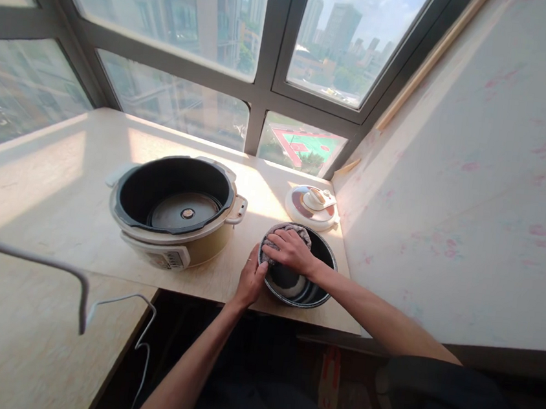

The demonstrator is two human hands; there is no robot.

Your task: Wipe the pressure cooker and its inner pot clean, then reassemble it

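Note:
A dark inner pot (324, 249) sits near the front edge of the windowsill counter. My left hand (249, 281) grips its left rim, thumb toward the inside. Inside the pot, my right hand (290, 250) is closed on a greyish-brown cloth (302, 233), pressed against the upper left of the inner wall. To the left stands the pressure cooker body (205, 243), lidless, its black inside and round heating plate showing. Behind the pot lies the cooker's white and brown lid (310, 206), handle up.
A grey cable (66, 266) hangs across the left, and a thinner white cord (146, 321) drops over the counter edge (127, 339). Windows close off the back; a patterned wall (474, 187) rises on the right. A red and tan bag (330, 380) is below.

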